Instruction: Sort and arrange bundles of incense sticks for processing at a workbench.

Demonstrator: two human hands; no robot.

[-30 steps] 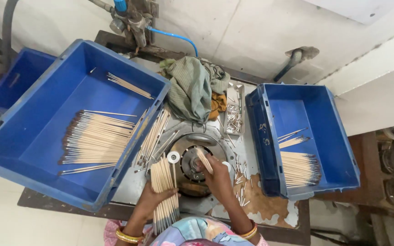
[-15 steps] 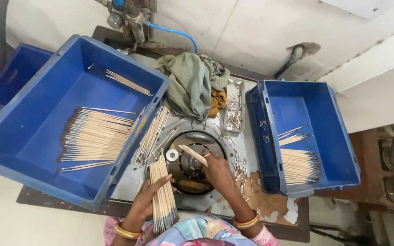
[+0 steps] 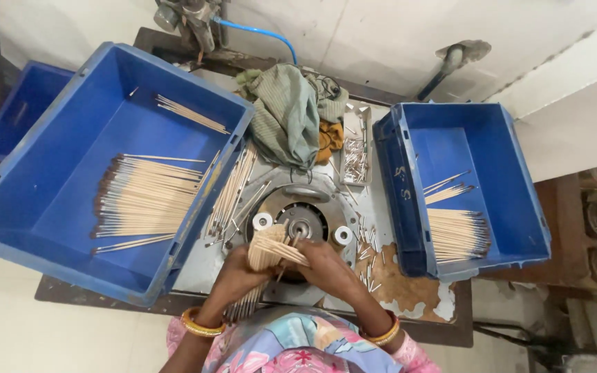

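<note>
Head view, looking straight down on the bench [image 3: 409,304].

Left hand [image 3: 238,275]: closed round a bundle of thin pale sticks [image 3: 260,254], held upright-ish just in front of the round machine [image 3: 300,220] at bench centre. The lower stick ends hang past the hand toward the person.

Right hand [image 3: 323,266]: fingers pinched on a few sticks [image 3: 286,249] drawn crosswise from the top of the bundle, tips toward the machine hub. Both hands are touching at the bundle.

Relative to the machine:
- left: large blue crate [image 3: 57,255], tilted, with a broad layer of dark-tipped sticks [image 3: 143,204]; loose sticks [image 3: 233,190] are lying between crate and machine.
- right: smaller blue crate [image 3: 481,252] with a neat sheaf of sticks [image 3: 457,233].
- behind: green cloth [image 3: 288,117], heaped; blue hose [image 3: 257,33] beyond it.
- on its face: two white rollers [image 3: 262,221], one each side of the hub.
- right-front: short cut bits [image 3: 367,252] scattered on the bench.

Risks, judged:
- Bundle grip looks loose at the fanned top; sticks could slide out and drop among the loose ones.
- The pinched sticks lie askew; a skewed feed at the hub could jam or snap one.
- Fingers are very near the hub; contact is possible if it is turning (cannot be told here).
- Bangles [image 3: 198,323] on the wrists are close to the bench edge and could snag.
</note>
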